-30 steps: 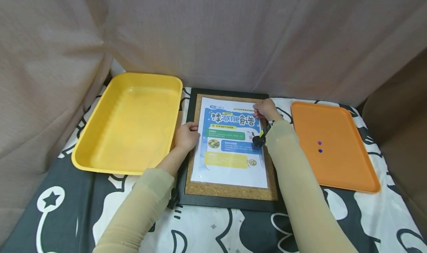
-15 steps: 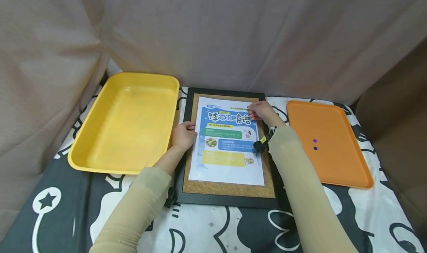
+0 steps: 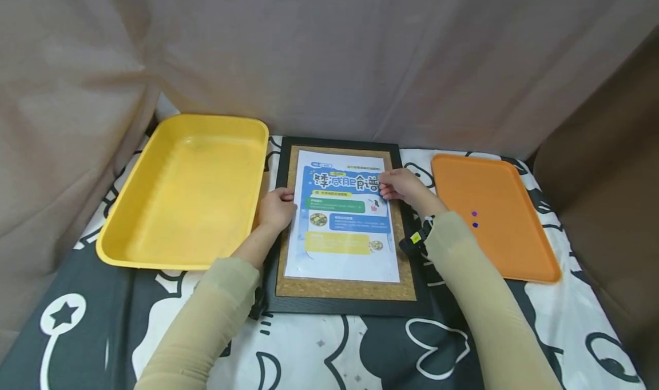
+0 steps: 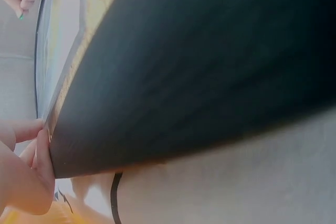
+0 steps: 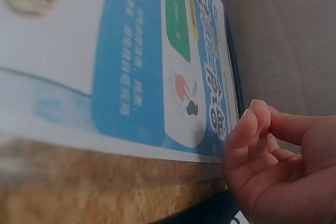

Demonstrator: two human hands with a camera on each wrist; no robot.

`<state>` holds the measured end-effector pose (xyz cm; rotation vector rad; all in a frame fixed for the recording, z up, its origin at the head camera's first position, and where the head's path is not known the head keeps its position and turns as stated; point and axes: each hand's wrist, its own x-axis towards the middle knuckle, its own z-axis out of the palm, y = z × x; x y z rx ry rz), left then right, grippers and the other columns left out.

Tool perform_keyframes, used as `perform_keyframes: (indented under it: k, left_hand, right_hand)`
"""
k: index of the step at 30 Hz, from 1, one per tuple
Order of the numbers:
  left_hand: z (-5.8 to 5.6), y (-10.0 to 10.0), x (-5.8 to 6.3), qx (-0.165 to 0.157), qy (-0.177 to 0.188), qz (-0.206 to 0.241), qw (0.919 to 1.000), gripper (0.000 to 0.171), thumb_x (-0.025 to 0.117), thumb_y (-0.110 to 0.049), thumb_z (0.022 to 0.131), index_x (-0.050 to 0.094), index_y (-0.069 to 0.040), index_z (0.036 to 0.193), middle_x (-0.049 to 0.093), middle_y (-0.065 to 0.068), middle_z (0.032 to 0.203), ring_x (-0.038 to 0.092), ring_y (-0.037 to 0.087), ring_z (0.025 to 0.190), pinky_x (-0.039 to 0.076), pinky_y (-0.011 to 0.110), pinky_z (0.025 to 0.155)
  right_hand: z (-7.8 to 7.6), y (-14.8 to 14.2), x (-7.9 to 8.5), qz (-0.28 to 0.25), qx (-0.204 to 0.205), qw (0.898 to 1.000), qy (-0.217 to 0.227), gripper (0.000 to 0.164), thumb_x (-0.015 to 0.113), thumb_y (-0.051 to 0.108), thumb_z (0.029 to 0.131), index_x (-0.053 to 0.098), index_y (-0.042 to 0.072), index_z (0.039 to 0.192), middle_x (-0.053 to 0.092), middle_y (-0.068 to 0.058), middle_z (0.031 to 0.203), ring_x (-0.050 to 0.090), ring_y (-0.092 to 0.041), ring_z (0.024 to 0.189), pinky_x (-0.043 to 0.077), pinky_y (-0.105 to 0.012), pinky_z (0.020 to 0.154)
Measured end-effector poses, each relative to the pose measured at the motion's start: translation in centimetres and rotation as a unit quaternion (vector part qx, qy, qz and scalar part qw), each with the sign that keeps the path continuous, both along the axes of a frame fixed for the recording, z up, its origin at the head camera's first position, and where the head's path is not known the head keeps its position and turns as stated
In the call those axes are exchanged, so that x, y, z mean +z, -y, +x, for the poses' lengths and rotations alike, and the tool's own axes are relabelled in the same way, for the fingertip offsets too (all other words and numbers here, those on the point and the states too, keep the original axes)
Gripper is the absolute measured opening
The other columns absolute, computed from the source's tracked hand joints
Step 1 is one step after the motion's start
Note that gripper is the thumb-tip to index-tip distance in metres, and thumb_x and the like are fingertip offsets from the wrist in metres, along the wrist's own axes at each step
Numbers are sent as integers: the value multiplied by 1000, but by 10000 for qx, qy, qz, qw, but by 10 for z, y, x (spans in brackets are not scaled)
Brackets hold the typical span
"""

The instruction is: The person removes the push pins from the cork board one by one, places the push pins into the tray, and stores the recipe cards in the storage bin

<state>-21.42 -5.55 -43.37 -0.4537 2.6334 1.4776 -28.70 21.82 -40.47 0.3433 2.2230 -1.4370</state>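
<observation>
A laminated poster [image 3: 342, 264] printed in blue, green and yellow lies on a black-framed corkboard [image 3: 345, 290]. My left hand [image 3: 277, 210] is at the poster's left edge. In the left wrist view its thumb and finger [image 4: 44, 153] meet at that edge and pinch it. My right hand [image 3: 404, 188] is at the upper right of the poster, thumb and fingertips together. A tiny green tip [image 4: 21, 17] shows at the right hand's fingertips in the left wrist view; it looks like a pushpin, mostly hidden by the fingers.
A deep yellow tray [image 3: 257, 150] stands left of the board. On the right lies an orange tray [image 3: 494, 253] bearing a purple pin [image 3: 474, 214] and a blue pin [image 3: 475, 225]. A grey curtain [image 3: 329, 64] hangs behind the patterned tablecloth [image 3: 304, 344].
My right hand has shifted slightly down along the poster's upper right edge. The left hand keeps its place at the left edge. The whole scene drifts left as the head view turns.
</observation>
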Motion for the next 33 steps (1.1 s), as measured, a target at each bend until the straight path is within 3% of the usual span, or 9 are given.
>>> perform_keyframes:
  k: [20,28,33]
  left_hand:
    - [0,1,1,-30,45,-5,10000,34,57,-6,88,59,-4,122,63,12,111,59,24,100,52,33,86]
    - [2,0,2,-43,35,13,10000,34,57,-5,88,59,-4,122,63,12,111,59,24,101,52,33,86]
    - [2,0,3,-48,-37,7,10000,35,57,-4,88,58,-3,123,63,14,111,59,25,101,52,33,86]
  right_hand:
    - [49,-23,27,-555,790,9952,-170,31,38,14,100,41,-12,117,51,4,70,51,-6,62,47,-16,60]
    - [67,-43,34,-317,941,9947,-260,33,40,18,100,42,-11,116,51,5,71,52,-6,64,49,-17,63]
    - [76,-56,37,-413,978,9939,-298,25,40,17,100,47,-7,106,52,5,70,52,-5,63,50,-17,64]
